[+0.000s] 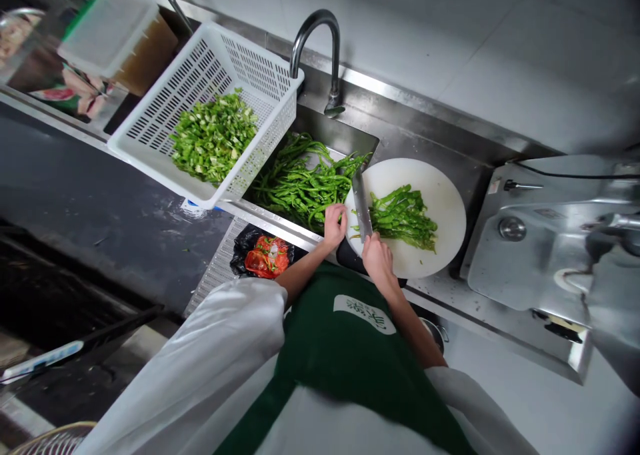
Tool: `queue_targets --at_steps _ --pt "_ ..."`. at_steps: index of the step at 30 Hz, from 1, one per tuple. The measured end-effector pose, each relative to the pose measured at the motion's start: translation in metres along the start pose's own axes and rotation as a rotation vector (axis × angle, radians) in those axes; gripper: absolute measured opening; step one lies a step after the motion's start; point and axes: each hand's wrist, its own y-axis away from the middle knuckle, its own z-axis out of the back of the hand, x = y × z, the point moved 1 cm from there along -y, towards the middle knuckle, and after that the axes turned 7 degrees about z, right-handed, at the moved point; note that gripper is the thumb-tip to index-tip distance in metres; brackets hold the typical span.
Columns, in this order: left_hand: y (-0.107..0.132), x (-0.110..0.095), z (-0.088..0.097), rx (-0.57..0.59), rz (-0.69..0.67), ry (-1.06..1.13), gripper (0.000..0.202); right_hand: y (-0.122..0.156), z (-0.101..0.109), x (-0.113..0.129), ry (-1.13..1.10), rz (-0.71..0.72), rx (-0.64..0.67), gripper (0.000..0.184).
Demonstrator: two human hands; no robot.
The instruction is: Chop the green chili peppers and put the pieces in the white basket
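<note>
My right hand (pixel 377 258) grips the handle of a cleaver (pixel 361 202), whose blade stands on the left part of a round white cutting board (pixel 445 202). Right of the blade, long green peppers (pixel 403 218) lie bunched side by side on the board. My left hand (pixel 335 224) is by the board's left edge and the front rim of the sink, its fingers curled together. Whether anything is inside them is hidden. Many whole green peppers (pixel 310 182) fill the sink just beyond that hand.
A white perforated basket (pixel 270 135) with chopped green peppers (pixel 215 135) sits left of the sink. The faucet (pixel 333 62) arches behind. Below the counter is a black bag with red and green scraps (pixel 267 255). Metal equipment (pixel 525 242) stands right, a lidded tub (pixel 113 32) far left.
</note>
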Motion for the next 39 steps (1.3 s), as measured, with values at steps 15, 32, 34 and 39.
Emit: queue_targets --at_steps 15,32,34,39 --pt "0.008 0.006 0.008 0.557 -0.289 -0.055 0.036 -0.029 -0.015 -0.017 -0.05 -0.048 -0.046 0.037" --pt "0.019 0.0 -0.011 0.062 0.317 0.099 0.013 -0.034 -0.016 -0.024 -0.114 -0.022 -0.048 0.038" --pt "0.017 0.0 -0.012 0.027 0.515 0.261 0.015 -0.033 -0.017 -0.025 -0.122 -0.017 -0.054 0.038" --pt "0.013 0.0 0.003 -0.053 0.785 0.475 0.029 -0.035 -0.014 -0.027 -0.164 -0.012 -0.073 0.035"
